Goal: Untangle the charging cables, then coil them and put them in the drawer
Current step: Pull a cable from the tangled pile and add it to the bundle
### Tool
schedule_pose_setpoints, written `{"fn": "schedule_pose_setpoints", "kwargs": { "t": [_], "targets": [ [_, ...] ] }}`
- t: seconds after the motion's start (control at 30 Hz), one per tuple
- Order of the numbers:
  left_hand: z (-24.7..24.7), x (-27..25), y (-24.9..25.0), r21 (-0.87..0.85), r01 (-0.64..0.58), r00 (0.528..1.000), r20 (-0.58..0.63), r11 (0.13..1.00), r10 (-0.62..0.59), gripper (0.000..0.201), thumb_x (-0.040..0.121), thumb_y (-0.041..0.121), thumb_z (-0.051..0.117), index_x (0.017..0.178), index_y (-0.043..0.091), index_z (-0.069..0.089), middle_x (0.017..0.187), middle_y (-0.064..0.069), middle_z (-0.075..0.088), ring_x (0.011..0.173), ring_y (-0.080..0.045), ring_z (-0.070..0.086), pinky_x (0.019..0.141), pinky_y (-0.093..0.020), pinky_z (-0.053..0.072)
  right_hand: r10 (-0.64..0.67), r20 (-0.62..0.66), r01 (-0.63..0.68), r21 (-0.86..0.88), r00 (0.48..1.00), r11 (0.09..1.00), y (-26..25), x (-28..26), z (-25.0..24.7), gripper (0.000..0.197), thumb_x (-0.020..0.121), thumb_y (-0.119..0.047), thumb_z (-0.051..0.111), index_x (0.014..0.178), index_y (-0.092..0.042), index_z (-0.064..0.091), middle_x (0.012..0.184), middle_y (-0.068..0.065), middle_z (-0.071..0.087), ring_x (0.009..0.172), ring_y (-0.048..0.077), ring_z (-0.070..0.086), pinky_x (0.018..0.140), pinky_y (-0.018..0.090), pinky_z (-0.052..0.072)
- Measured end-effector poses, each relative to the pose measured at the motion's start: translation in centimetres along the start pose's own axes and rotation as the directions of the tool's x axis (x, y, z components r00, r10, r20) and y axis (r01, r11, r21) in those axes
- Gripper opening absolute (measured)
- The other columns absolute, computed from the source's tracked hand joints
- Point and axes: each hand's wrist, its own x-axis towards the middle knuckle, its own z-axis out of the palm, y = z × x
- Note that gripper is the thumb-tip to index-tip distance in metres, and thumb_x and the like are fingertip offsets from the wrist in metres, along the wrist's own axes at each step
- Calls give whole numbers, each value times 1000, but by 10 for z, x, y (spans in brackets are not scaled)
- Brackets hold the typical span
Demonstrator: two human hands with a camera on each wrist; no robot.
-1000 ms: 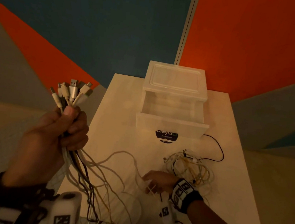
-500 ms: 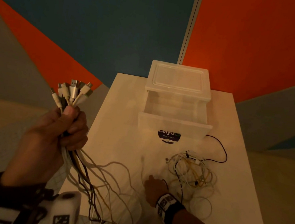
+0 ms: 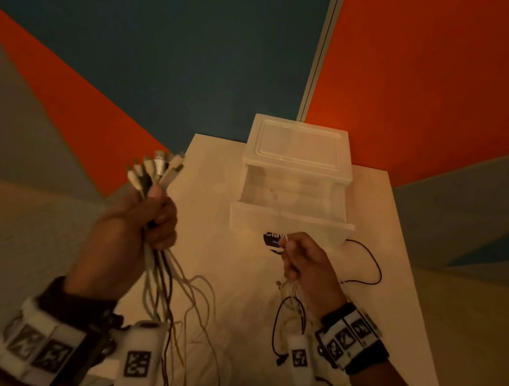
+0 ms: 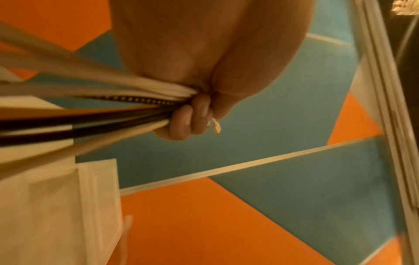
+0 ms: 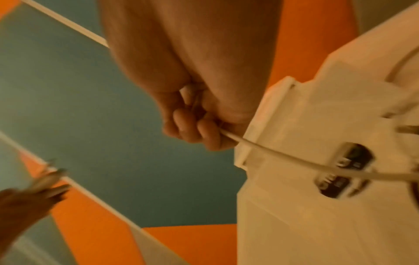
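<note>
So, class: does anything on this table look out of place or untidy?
Yes. A black cable trails loose across the table right of the open drawer, and a tangle hangs beneath the right hand. Nothing looks damaged.

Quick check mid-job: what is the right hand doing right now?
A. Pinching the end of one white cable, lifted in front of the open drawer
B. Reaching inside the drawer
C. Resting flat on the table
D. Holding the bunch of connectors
A: the right hand grips a single white cable raised before the drawer; the left hand holds the bunch.
</note>
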Motion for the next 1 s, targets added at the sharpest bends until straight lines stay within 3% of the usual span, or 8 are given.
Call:
{"fn": "schedule_pose_setpoints", "kwargs": {
  "t": [0.13,0.23,0.37,0.47,0.63,0.73,0.87,1.0],
  "targets": [
    [21,17,-28,13,75,997,-9,997,-75,22,101,14,37,79,16,40,66,4,31,47,-6,25,45,-20,26,-157,146,165,-43,977,985,-36,-14,16,11,100,-7,45,96,0,53,62,2,51,49,12,35,46,21,30],
    [40,20,-39,56,115,993,-13,992,-115,15,99,12,41,84,13,44,66,2,32,47,-6,28,47,-22,24,-198,184,215,-81,963,973,-50,-22,22,13,98,-13,49,90,-13,59,58,-3,45,51,8,34,47,20,30],
    [55,21,-49,67,153,988,-15,986,-152,12,100,10,40,91,10,47,69,0,36,50,-8,30,50,-23,27,-293,213,342,-245,932,907,-56,-32,34,15,98,-20,53,91,-9,61,66,13,50,57,9,42,55,23,37],
    [60,21,-54,52,152,988,10,987,-153,10,97,18,45,95,8,48,71,-1,35,53,-10,30,51,-24,28,-339,192,383,-283,921,879,-53,-37,41,21,95,-29,51,92,-10,60,72,11,54,57,18,45,56,33,39],
    [59,22,-55,57,153,988,28,987,-154,33,93,40,54,104,9,47,74,-3,33,59,-13,28,56,-28,29,-352,187,397,-343,917,851,-47,-42,44,18,96,-27,51,92,-12,61,77,7,58,64,29,50,61,41,43],
    [59,22,-55,79,151,987,43,985,-155,36,88,41,58,103,12,45,74,-2,33,60,-13,27,55,-25,31,-366,185,409,-366,912,836,-45,-43,44,15,97,-23,52,92,-11,61,75,6,57,62,26,49,58,35,42],
    [62,18,-57,217,94,992,67,972,-111,28,94,36,59,85,12,49,68,-3,33,58,-13,31,57,-28,32,-359,211,415,-381,909,826,-43,-42,46,12,98,-16,53,91,-10,61,68,10,54,56,24,45,54,32,37],
    [64,15,-61,344,52,994,75,937,-83,24,99,30,48,90,7,51,76,-7,50,62,-12,45,59,-25,40,-300,291,400,-393,908,828,-40,-37,50,13,99,-16,53,91,-10,61,61,-1,48,54,8,39,56,21,32]
  ]
}}
